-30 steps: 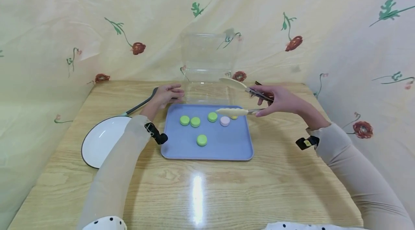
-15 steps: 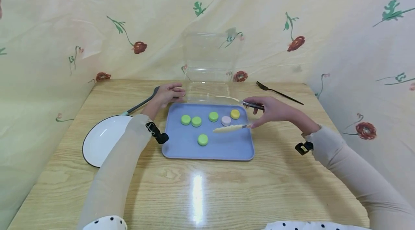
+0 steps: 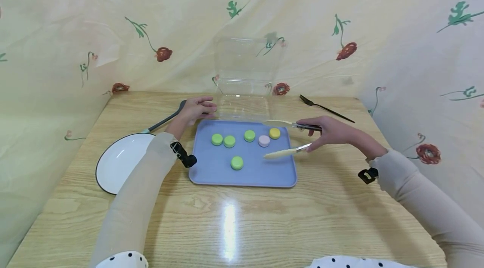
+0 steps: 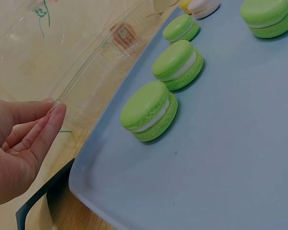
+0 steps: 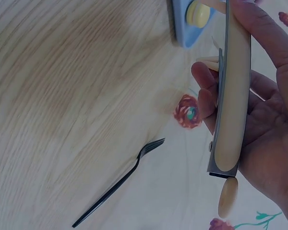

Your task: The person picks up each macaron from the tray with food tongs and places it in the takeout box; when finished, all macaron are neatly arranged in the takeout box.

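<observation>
Pinched between thumb and fingertips of left hand (image 3: 194, 109): edge of clear plastic hinged box (image 3: 243, 106), lid up, just beyond blue rectangular tray (image 3: 261, 177). Gripped in right hand (image 3: 332, 130): metal tongs with cream-coloured tips (image 3: 281, 153), arms spread wide above tray's right part. On tray: four round green macarons (image 3: 237, 163), pale lilac macaron (image 3: 264, 140) beside yellow macaron (image 3: 274, 133). At left, round white dark-handled pan (image 3: 122, 163); at far right, slim black fork (image 3: 328, 111).
</observation>
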Demonstrator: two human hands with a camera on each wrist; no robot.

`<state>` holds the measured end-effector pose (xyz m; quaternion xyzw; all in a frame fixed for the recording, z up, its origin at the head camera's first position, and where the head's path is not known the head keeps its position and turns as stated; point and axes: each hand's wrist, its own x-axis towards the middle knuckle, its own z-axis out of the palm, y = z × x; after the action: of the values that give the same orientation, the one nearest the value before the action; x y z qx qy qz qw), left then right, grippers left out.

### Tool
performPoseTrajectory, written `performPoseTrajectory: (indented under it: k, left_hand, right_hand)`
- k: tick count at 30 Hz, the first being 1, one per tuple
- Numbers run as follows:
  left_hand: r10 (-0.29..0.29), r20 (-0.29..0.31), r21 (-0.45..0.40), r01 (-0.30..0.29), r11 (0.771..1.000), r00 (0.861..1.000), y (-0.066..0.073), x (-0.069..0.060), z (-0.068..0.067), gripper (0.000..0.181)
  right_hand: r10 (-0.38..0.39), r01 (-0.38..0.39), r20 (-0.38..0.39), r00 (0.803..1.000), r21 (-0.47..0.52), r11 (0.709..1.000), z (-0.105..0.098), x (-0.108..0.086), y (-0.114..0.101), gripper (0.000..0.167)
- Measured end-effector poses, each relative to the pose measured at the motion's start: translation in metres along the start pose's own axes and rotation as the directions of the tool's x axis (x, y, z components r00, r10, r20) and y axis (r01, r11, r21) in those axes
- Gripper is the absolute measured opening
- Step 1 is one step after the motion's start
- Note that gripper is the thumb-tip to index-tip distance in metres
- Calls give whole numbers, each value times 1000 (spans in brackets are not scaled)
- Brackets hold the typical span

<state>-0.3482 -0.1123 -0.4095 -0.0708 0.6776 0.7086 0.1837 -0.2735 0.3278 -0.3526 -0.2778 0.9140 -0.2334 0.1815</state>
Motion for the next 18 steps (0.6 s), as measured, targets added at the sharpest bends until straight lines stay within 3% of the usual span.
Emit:
performPoseTrajectory:
  k: [10, 18]
  left_hand:
    - [-6, 16, -5, 6, 1000, 1000, -1, 2, -1, 61]
    - [-3, 18, -19, 4, 1000, 1000, 0, 1, -2, 62]
  right_hand:
    - [58, -57, -24, 998, 13, 998, -5, -10, 17, 82]
    - [51, -50, -13, 999, 26, 998, -7, -6, 29, 73]
